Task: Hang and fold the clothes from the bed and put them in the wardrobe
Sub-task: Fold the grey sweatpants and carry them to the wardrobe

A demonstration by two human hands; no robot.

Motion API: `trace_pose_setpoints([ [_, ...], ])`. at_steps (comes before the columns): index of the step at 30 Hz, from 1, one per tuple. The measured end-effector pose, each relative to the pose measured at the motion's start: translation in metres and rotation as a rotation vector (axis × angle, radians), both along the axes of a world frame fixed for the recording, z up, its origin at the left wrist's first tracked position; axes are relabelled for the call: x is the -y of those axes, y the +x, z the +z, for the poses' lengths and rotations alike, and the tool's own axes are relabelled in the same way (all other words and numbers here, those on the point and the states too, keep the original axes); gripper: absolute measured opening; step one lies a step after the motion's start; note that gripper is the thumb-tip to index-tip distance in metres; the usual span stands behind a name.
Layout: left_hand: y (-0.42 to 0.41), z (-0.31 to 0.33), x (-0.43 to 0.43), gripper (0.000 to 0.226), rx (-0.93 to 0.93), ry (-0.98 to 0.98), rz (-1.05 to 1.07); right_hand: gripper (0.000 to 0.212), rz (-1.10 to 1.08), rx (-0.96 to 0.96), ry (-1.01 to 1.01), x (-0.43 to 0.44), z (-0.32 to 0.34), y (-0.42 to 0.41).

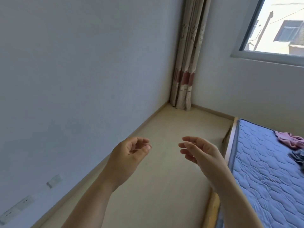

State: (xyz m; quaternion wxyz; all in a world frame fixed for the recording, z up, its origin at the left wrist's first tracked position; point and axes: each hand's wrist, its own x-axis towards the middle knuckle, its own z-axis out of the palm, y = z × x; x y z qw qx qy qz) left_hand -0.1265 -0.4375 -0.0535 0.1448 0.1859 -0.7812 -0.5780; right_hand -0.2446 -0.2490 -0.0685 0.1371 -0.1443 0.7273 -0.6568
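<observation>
At lower centre my left hand point(131, 152) and right hand point(199, 153) hang loose and empty, so the crumpled pink garment point(288, 139) on the blue quilted mattress point(263, 170) at right risks being overlooked.

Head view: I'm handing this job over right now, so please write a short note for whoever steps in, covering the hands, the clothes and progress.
Left hand: open, fingers loosely curled, holding nothing, raised over the floor.
Right hand: open, holding nothing, beside the mattress.
Clothes: a pink garment lies crumpled on the mattress near the right edge of the view, with a blue-grey garment next to it, partly cut off.
Done: cannot tell. The wardrobe is not in view.
Left: at least these two garments need hanging or folding and putting away.
</observation>
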Motion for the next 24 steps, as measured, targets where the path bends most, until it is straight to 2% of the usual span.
trace_pose_setpoints([
  [11,-0.201,-0.005,0.098,0.015,-0.001,0.016,-0.418,0.017,-0.423,0.007,0.007,0.060,0.005,-0.103],
  [18,-0.331,-0.027,0.079,0.014,0.038,0.052,-0.673,0.016,-0.659,0.028,0.054,0.040,-0.012,-0.179],
  [24,-0.446,-0.027,0.043,0.013,0.050,0.024,-0.766,0.015,-0.704,0.038,0.063,0.012,-0.016,-0.278],
])
